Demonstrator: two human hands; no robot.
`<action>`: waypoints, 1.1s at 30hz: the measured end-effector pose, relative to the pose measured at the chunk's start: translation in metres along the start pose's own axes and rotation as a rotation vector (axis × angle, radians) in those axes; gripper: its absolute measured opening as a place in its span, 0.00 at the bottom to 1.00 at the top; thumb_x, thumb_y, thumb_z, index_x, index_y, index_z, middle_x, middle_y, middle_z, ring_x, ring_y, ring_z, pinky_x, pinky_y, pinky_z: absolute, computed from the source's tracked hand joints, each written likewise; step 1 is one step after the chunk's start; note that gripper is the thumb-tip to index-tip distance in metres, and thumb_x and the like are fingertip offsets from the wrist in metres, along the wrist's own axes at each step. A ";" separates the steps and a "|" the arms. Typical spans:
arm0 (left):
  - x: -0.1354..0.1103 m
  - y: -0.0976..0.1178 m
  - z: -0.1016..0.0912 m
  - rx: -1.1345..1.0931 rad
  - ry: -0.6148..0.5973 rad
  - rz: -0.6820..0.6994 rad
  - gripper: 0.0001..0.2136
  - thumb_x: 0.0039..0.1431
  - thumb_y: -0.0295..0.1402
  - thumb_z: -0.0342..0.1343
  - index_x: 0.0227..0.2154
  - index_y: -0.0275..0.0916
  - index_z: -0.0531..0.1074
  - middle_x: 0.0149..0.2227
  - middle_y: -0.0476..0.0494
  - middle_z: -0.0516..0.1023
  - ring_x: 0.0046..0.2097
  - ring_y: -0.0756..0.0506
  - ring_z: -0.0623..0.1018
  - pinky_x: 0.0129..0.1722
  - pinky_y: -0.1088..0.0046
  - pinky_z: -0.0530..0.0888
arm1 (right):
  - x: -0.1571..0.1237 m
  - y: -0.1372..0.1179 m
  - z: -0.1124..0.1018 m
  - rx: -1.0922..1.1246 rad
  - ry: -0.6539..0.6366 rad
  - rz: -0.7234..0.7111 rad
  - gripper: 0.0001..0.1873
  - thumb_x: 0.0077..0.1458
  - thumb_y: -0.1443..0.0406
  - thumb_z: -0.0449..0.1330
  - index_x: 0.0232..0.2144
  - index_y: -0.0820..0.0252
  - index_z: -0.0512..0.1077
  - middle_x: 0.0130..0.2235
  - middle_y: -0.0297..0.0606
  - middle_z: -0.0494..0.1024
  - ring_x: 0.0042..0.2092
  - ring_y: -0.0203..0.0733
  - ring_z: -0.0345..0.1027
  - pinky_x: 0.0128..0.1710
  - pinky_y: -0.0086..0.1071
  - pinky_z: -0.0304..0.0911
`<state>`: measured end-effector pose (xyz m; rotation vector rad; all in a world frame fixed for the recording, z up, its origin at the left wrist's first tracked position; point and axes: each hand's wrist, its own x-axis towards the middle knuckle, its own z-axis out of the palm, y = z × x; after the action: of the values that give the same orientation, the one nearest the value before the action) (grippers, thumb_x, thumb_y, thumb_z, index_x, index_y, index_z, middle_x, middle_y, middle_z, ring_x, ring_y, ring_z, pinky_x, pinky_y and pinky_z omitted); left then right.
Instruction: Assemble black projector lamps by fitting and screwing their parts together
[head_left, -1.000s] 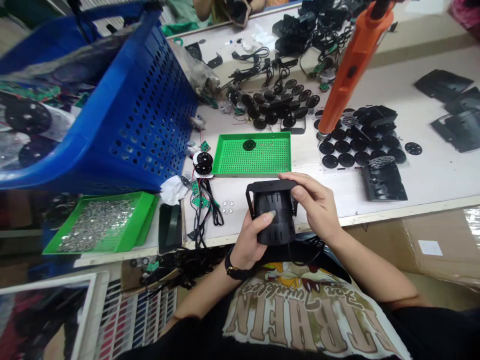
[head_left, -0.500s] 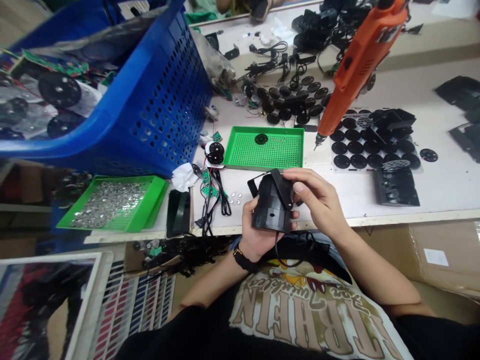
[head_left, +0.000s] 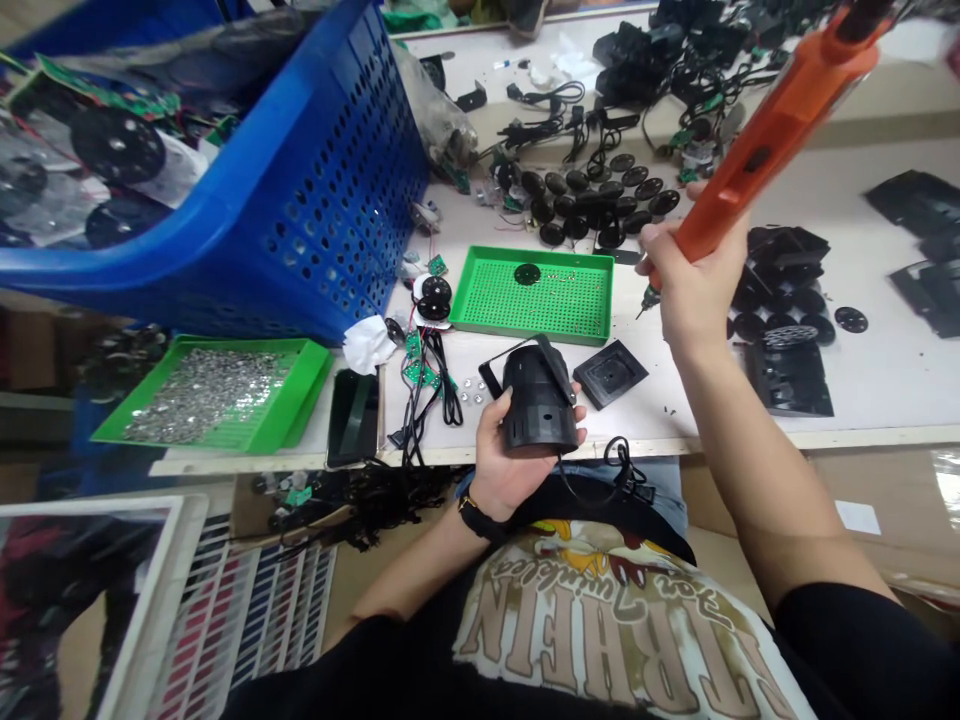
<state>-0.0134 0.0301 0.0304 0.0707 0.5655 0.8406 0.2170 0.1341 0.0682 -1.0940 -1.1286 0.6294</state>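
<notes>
My left hand (head_left: 510, 460) is wrapped round a black cylindrical plastic housing (head_left: 534, 402) with a bracket, held at the table's near edge; a black cable hangs from it onto my lap. My right hand (head_left: 694, 285) is raised and closed round the lower end of an orange electric screwdriver (head_left: 780, 110) that hangs from above, its bit pointing down near the green perforated tray (head_left: 540, 295). A square black cover plate (head_left: 610, 374) lies on the table just right of the housing.
A big blue perforated basket (head_left: 300, 200) of parts stands at left. A green tray of small shiny parts (head_left: 210, 390) and a phone (head_left: 354, 418) sit at the near left. Black discs (head_left: 592, 195), cables and black housings (head_left: 787, 365) cover the far and right table.
My right hand left the housing and rose to grasp the orange screwdriver. A square black plate now lies on the table beside the housing. The left hand kept its hold.
</notes>
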 end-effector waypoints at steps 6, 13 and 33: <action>0.005 0.001 -0.011 -0.038 -0.005 -0.014 0.30 0.48 0.47 0.67 0.50 0.33 0.78 0.50 0.34 0.83 0.42 0.40 0.83 0.42 0.65 0.79 | -0.057 -0.056 0.036 0.420 0.064 -0.046 0.16 0.59 0.52 0.64 0.47 0.46 0.69 0.21 0.20 0.61 0.16 0.33 0.54 0.16 0.32 0.57; 0.011 -0.005 -0.015 -0.032 -0.045 -0.035 0.23 0.51 0.51 0.64 0.40 0.34 0.80 0.44 0.39 0.85 0.42 0.40 0.83 0.44 0.64 0.80 | -0.090 -0.075 0.049 0.543 0.082 -0.100 0.10 0.61 0.57 0.62 0.45 0.43 0.72 0.21 0.22 0.59 0.15 0.31 0.54 0.15 0.31 0.62; 0.003 0.001 0.001 -0.055 -0.004 -0.043 0.22 0.55 0.48 0.59 0.41 0.32 0.78 0.45 0.34 0.85 0.37 0.40 0.84 0.36 0.66 0.79 | -0.086 -0.073 0.052 0.609 -0.013 -0.175 0.09 0.62 0.62 0.62 0.45 0.43 0.70 0.19 0.20 0.61 0.14 0.31 0.54 0.13 0.27 0.56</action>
<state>-0.0115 0.0332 0.0300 0.0097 0.5380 0.8139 0.1308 0.0519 0.1028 -0.4659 -0.9392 0.7735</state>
